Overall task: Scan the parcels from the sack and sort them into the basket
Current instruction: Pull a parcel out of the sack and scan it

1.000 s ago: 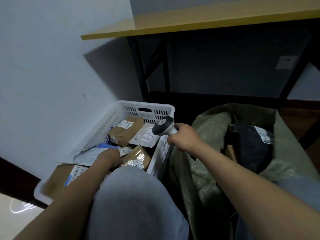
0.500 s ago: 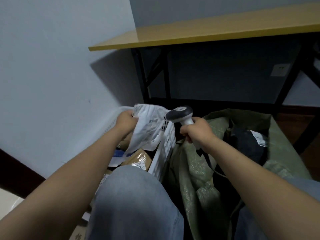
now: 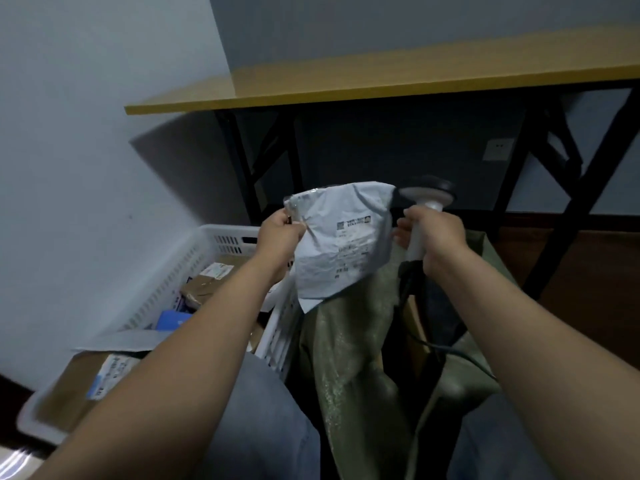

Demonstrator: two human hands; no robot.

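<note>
Above the sack (image 3: 349, 358), parcel (image 3: 341, 244) in left grip (image 3: 277, 233); scanner (image 3: 427, 197) alongside in right grip (image 3: 436, 237).

The hands (image 3: 278, 233) and forearms (image 3: 194, 358) are bare; faded blue-grey jeans (image 3: 256, 431) cover the legs.

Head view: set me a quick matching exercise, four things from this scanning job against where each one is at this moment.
Things:
1. grey mailer
2. scanner
3. white basket
4. green sack

Places:
A. gripped by its handle in the right hand
B. lower left, with brown parcels inside
C. pinched at a top corner by the left hand
D. low in the middle, beneath the held mailer

Pairs: 1-C, 2-A, 3-B, 4-D.
</note>
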